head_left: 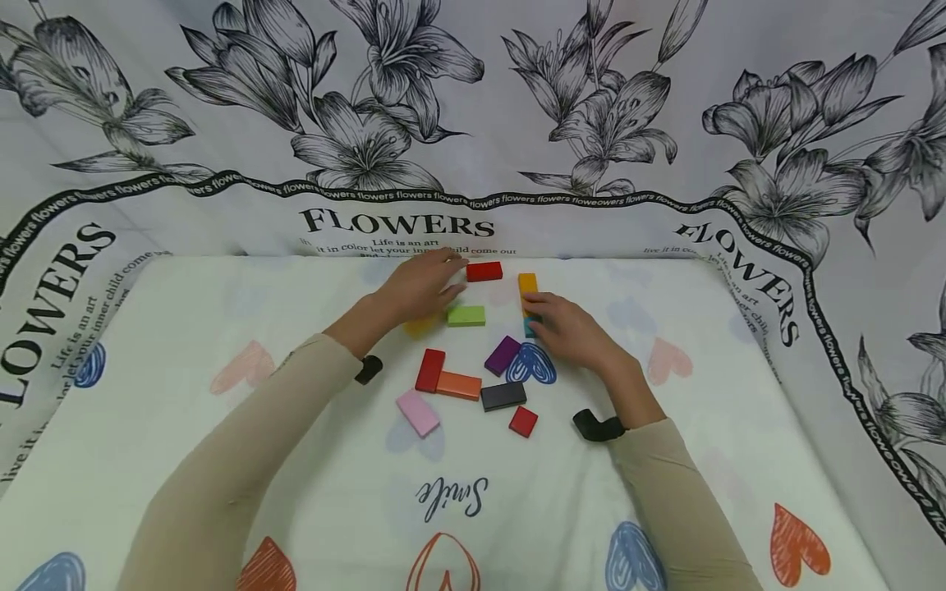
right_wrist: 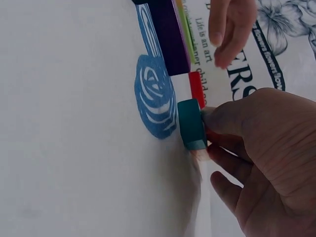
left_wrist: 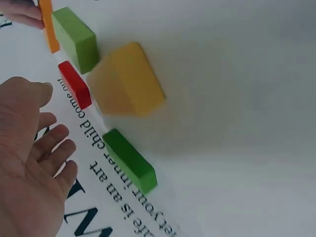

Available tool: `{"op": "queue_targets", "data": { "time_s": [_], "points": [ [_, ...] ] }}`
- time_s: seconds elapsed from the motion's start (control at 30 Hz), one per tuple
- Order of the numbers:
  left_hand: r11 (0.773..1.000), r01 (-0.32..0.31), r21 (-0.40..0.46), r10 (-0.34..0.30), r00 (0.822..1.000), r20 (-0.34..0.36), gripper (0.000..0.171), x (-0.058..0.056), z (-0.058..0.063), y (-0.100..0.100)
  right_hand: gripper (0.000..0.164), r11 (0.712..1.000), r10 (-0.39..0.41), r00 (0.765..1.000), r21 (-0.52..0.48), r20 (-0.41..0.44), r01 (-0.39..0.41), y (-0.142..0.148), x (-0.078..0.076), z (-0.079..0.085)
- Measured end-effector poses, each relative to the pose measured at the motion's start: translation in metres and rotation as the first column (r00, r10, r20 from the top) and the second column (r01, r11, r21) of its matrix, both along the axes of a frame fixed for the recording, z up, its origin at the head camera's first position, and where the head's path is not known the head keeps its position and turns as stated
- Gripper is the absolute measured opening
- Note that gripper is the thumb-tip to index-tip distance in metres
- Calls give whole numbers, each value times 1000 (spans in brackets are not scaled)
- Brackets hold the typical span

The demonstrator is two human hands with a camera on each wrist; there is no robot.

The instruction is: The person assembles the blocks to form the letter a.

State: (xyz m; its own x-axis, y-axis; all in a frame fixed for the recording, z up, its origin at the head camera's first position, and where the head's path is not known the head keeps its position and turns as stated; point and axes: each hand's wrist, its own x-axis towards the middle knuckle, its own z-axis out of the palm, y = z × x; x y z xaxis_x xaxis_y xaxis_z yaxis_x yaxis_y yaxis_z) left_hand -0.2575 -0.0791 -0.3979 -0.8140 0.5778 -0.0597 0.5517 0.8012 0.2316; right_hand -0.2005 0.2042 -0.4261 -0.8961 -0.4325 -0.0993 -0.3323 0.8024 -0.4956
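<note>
My right hand (head_left: 575, 330) pinches a small teal block (right_wrist: 191, 123), its thumb against the block's side. The teal block meets the end of an orange-yellow block (head_left: 528, 284), which my right fingertips also overlap in the head view. My left hand (head_left: 420, 286) holds nothing; its loosely bent fingers hover beside a red block (head_left: 484, 272) at the back. Close by lie a light green block (head_left: 466, 316) and a yellow block (left_wrist: 131, 81), the latter partly hidden under my left wrist in the head view. A dark green block (left_wrist: 130, 161) shows in the left wrist view only.
Nearer me lie a purple block (head_left: 502, 355), a red block (head_left: 430, 370) against an orange block (head_left: 459, 386), a black block (head_left: 504, 396), a pink block (head_left: 418, 412) and a small red block (head_left: 523, 422). The heart-patterned white cloth (head_left: 332, 492) meets a flower-printed curtain behind.
</note>
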Motion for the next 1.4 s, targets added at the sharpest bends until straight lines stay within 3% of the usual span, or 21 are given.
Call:
{"op": "queue_targets", "data": {
  "time_s": [0.2,0.37,0.6,0.9,1.4],
  "points": [
    [999,-28,24,26,998,59,57,-18,-15,37,47,997,9,1000,-82,13,-8,12,0,-3],
    [997,-65,30,63,996,67,53,-22,-15,54,48,998,-1,1000,-68,19,2,11,-1,-2],
    [990,-109,90,103,992,70,45,-24,-6,53,49,999,21,1000,-31,-22,-21,2,0,0],
    [994,-98,43,95,994,62,34,-32,-14,61,49,998,27,1000,-61,-13,-28,7,-2,-3],
    [992,-109,58,103,991,90,39,-27,-12,78,49,996,36,999,-83,1,-36,12,-2,-3]
  ]
}}
